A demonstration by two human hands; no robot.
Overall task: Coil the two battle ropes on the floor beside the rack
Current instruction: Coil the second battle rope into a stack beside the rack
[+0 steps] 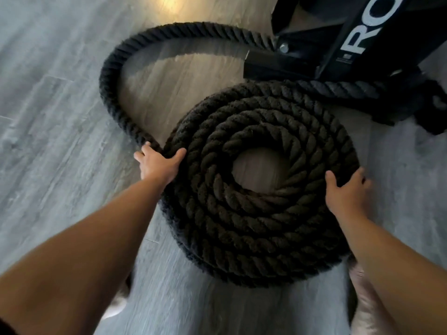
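A thick black battle rope lies in a round coil (pixel 261 213) of several turns on the grey wood floor (pixel 48 93), with a bare hole in its middle. A loose length of the rope (pixel 113 76) arcs from the coil's left side up and over to the rack (pixel 358 44) at the top right. My left hand (pixel 159 163) grips the rope where the loose length meets the coil's left edge. My right hand (pixel 346 189) rests on the coil's right outer turn, fingers spread over it. A second rope stretch (pixel 338 89) runs under the rack base.
The black rack base with white lettering fills the top right corner, its foot close to the coil's far edge. My feet (pixel 365 298) show at the bottom, close to the coil's near side. Grey plank floor stretches to the left.
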